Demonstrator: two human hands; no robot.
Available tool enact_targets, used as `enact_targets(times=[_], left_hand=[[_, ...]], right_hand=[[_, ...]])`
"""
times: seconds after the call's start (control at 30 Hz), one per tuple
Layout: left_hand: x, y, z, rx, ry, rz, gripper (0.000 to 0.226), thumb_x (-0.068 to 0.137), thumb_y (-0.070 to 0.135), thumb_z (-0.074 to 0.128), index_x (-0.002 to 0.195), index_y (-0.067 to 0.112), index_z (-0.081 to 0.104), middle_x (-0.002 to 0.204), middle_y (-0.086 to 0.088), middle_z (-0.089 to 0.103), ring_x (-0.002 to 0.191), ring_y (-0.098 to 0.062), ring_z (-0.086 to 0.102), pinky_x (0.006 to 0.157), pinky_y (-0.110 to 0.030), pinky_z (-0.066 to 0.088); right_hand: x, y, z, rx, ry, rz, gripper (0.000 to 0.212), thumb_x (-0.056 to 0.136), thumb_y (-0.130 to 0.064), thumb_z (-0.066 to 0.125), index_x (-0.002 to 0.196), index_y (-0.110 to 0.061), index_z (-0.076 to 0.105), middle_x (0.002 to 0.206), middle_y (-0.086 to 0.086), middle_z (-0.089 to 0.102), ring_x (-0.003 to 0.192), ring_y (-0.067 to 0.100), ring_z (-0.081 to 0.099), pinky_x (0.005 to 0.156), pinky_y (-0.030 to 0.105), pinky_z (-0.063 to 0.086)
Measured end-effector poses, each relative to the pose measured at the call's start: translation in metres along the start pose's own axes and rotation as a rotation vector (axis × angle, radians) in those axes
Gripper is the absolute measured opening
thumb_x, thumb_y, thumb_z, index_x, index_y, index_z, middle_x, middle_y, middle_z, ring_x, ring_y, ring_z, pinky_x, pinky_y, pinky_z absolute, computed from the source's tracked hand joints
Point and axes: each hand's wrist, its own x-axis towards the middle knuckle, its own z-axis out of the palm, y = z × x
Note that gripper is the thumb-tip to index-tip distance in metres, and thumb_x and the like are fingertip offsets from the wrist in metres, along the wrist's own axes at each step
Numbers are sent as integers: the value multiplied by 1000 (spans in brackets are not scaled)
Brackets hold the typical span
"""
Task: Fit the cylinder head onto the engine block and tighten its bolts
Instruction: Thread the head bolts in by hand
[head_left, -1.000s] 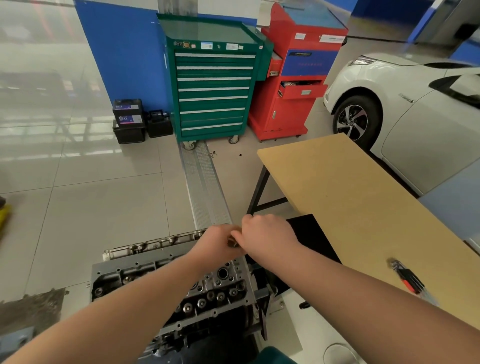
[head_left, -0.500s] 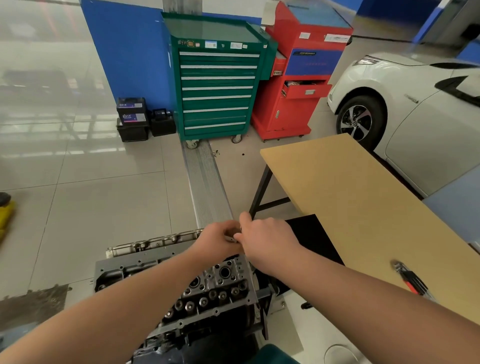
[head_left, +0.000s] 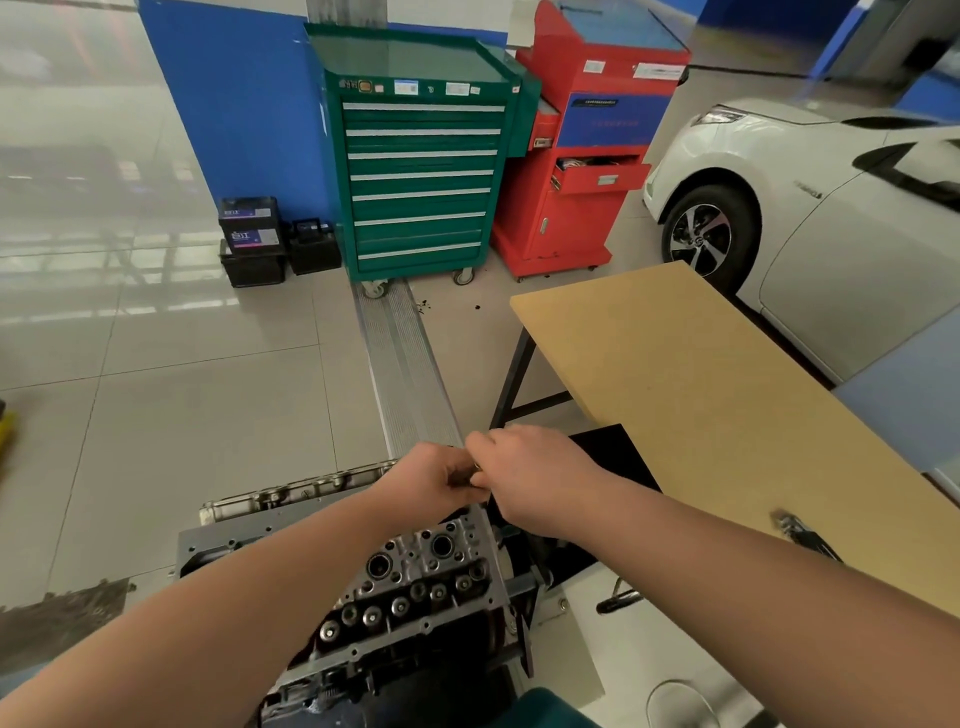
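The grey metal cylinder head (head_left: 415, 582), with round bores and bolt holes, lies on the engine block (head_left: 218, 545) at the bottom centre. My forearm covers its left half. Both my hands meet just above the head's far end. My left hand (head_left: 431, 478) is curled round a small dark part (head_left: 464, 475), most of it hidden in the fingers. From the right, my right hand (head_left: 540, 478) pinches the same part. I cannot tell what the part is.
A wooden table (head_left: 701, 405) stands at the right with a blurred hex key set (head_left: 800, 535) near its front. Behind are a green tool cabinet (head_left: 421, 171), a red tool cart (head_left: 587, 156), car batteries (head_left: 254, 239) and a white car (head_left: 805, 218). A metal strip (head_left: 405, 374) crosses the tiled floor.
Both hands stay joined over the far end of the head, working the small part with only slight finger movement. The view has shifted a little.
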Motion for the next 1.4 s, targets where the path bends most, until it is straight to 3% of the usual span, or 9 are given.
enact_targets(times=[0.17,0.37,0.57,0.7,0.87,1.0,1.23,1.33,1.4], left_hand=[[1,8,-5,-80,-46,-77,28,88,12,68,70,33,63,64,16,64,58,2,58,58,-12,46],[-20,29,53,-513,345,-304,21,97,24,64,96,44,68,93,10,76,84,-14,73,72,-33,63],[13,60,92,-947,642,-449,29,108,19,45,86,19,63,67,7,67,67,-7,66,60,-20,54],[18,49,74,-975,467,-420,45,101,5,34,64,19,54,57,-2,49,54,-16,52,51,-30,48],[24,24,37,-166,58,-206,22,94,4,57,75,13,65,72,-2,68,63,1,63,61,-23,57],[21,23,11,-334,-198,-119,16,95,11,61,90,21,72,89,1,74,85,-8,71,72,-30,58],[-12,41,78,-632,501,-421,13,99,12,61,95,19,71,88,3,77,82,-11,74,68,-25,62],[6,55,95,-509,746,-396,32,95,-11,60,89,20,64,75,5,67,71,1,66,61,-8,51],[22,57,94,-563,798,-438,38,96,-20,50,84,15,58,72,1,57,70,-19,62,55,-12,50]], right_hand=[[2,-16,10,45,99,194,28,104,-44,48,93,-24,32,76,2,61,61,21,42,48,32,22],[-1,-14,12,145,131,347,27,106,-49,45,104,-22,47,79,-6,54,68,17,53,57,31,39],[-10,-29,16,500,182,570,22,101,-52,54,109,-31,51,86,-13,60,79,5,61,69,28,56],[-10,-37,16,543,206,576,22,102,-51,54,110,-30,51,89,-11,62,83,8,64,76,32,59],[-11,-20,2,351,105,335,18,104,-40,51,118,-29,49,100,-7,59,92,15,60,74,34,52],[-12,-1,-10,180,-72,69,46,89,-5,62,131,-20,51,111,0,53,98,17,46,77,34,45],[-8,-9,-4,49,18,-22,29,96,-14,58,124,-11,51,107,8,62,94,23,59,76,36,55],[-9,-11,0,62,74,48,26,99,-21,59,123,-14,51,104,5,64,90,20,61,70,30,48],[-8,-17,2,100,98,144,25,102,-25,55,124,-13,52,104,5,66,89,22,64,69,31,48]])
